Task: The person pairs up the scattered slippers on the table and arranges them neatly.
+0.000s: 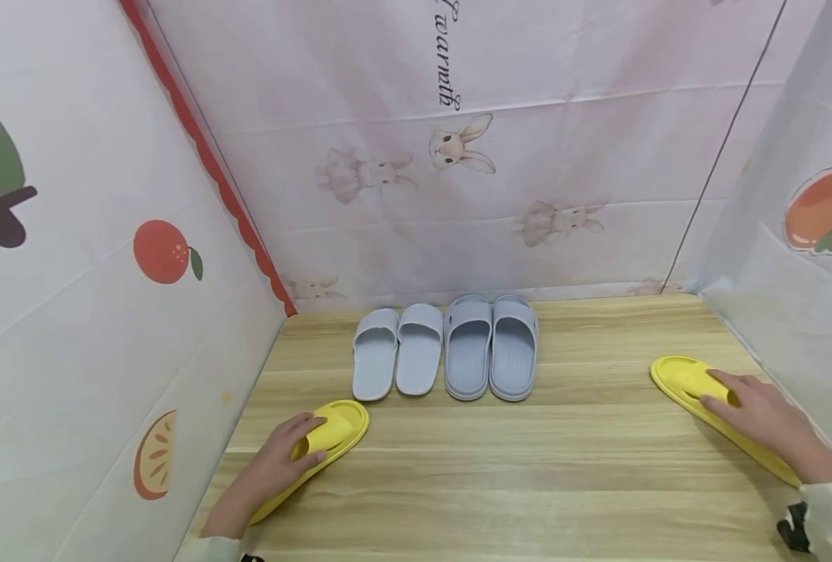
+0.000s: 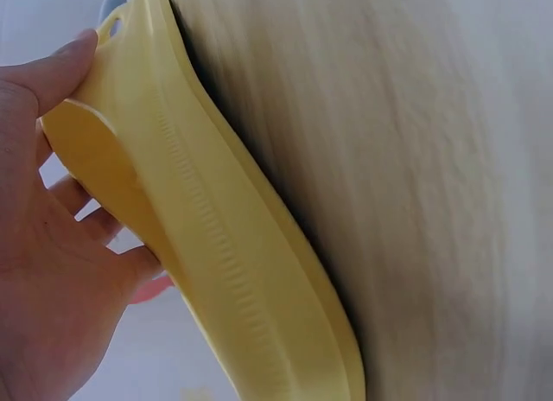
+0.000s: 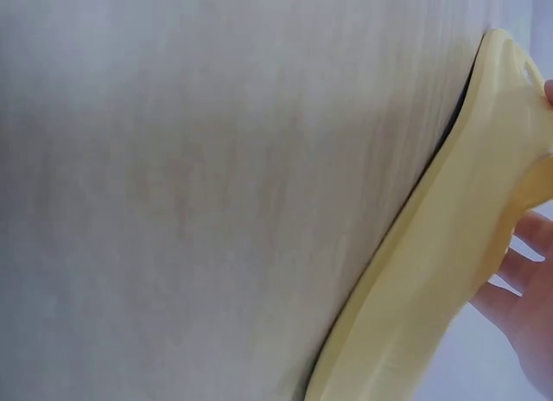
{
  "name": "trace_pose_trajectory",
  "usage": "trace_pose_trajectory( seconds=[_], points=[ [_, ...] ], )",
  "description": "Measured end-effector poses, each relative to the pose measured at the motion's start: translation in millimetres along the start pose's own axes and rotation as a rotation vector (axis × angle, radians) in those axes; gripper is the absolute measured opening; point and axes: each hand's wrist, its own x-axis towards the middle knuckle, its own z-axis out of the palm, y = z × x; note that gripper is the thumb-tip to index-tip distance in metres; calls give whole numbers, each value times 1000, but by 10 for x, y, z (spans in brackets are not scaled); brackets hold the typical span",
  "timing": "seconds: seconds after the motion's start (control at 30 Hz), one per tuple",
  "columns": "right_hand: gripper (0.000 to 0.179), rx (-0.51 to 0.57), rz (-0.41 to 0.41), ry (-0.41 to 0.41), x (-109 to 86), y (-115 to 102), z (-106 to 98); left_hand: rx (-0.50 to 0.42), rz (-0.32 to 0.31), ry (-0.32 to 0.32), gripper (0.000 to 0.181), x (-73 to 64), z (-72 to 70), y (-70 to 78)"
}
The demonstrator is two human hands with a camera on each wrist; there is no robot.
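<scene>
The head view looks forward and down from above, sharing one yellow slipper with each close wrist view

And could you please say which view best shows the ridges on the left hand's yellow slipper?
Left wrist: its ridges appear close up. The head view shows the slipper, ridges indiscernible; right wrist shows neither.

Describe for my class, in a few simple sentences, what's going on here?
A person's left hand grips a yellow slipper by its strap, and the right hand grips another yellow slipper. The two are far apart, toes angled inward. Between them, farther back on the wooden surface, a paler grey pair and a darker grey pair stand side by side.
</scene>
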Motion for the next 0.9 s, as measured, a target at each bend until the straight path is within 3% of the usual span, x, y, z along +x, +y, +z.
trace_pose_trajectory(
  seconds=[0.27,0.53,0.9],
  points=[
    [77,13,-30,-22,-49,-28,-31,18,47,-16,59,86,73,116],
    [74,-7,-70,-78,-58,-146,-114,17,45,-23,58,101,149,249],
    [72,-29,-97,-58,-130,-227,-41,14,56,-125,52,117,178,483]
  ],
)
